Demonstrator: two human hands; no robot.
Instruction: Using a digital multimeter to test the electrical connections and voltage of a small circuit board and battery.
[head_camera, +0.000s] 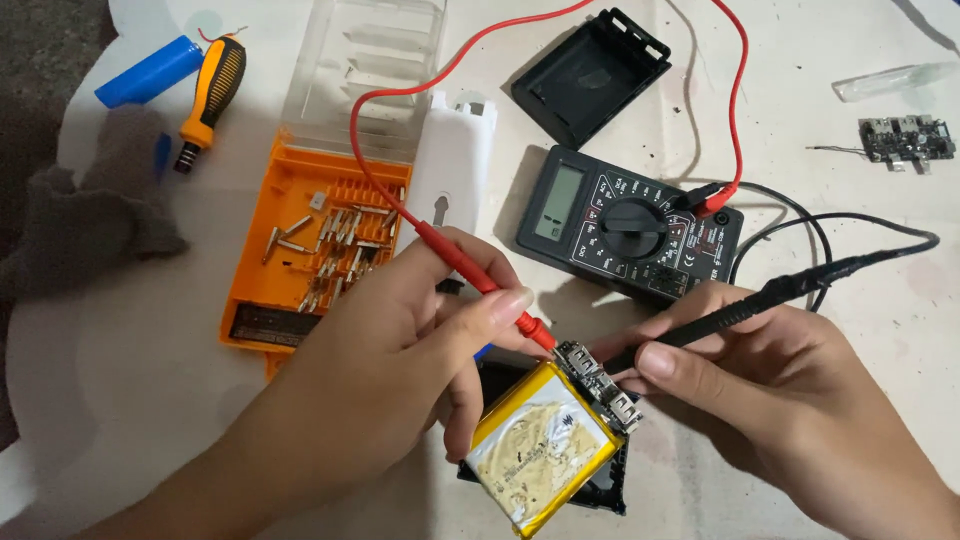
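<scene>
My left hand (400, 340) pinches a red test probe (480, 280), its tip touching a small circuit board (598, 385). My right hand (780, 400) holds a black test probe (740, 312), whose tip meets the same board from the right. The board is attached to a flat yellow-wrapped battery pouch (535, 450), which lies on a black case half (600, 490). Red and black leads run up to a dark grey multimeter (625, 222) behind the hands; its display looks blank.
An orange bit tray (300, 250) with several metal bits and a clear lid (360, 80) lies at the left. An orange-black screwdriver (210, 95), blue cylinder (150, 70), grey cloth (90, 220), white cover (450, 165), black cover (590, 75) and second circuit board (905, 138) lie around.
</scene>
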